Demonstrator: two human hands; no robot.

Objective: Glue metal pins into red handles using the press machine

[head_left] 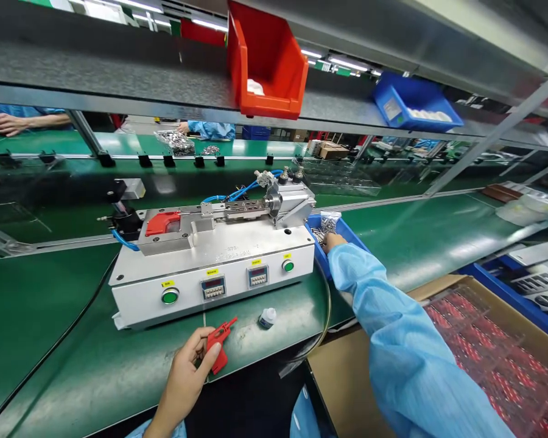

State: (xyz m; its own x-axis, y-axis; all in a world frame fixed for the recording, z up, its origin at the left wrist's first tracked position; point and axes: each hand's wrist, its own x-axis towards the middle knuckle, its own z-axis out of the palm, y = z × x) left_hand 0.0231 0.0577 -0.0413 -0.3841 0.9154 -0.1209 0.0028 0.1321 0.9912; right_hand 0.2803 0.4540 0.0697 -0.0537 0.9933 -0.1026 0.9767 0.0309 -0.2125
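My left hand [187,371] is closed round a red plastic gun-shaped part [218,348], its thin nose pointing up to the right, just in front of the machine. My right hand [333,241] reaches into a blue bin [351,234] of small metal pins [318,235]. Its fingers are bent together among the pins, and their tips are hidden. A clear bag of metal pieces [330,220] lies in the same bin. On the white bench machine [219,255], another red gun-shaped part [162,222] sits in the metal fixture at the left.
A small white-capped bottle [268,317] stands before the machine. At the right, a cardboard box [347,371] holds trays of red parts [497,353]. Overhead, a shelf carries a red bin [274,104] and a blue bin [393,106]. Co-workers' hands show across the bench.
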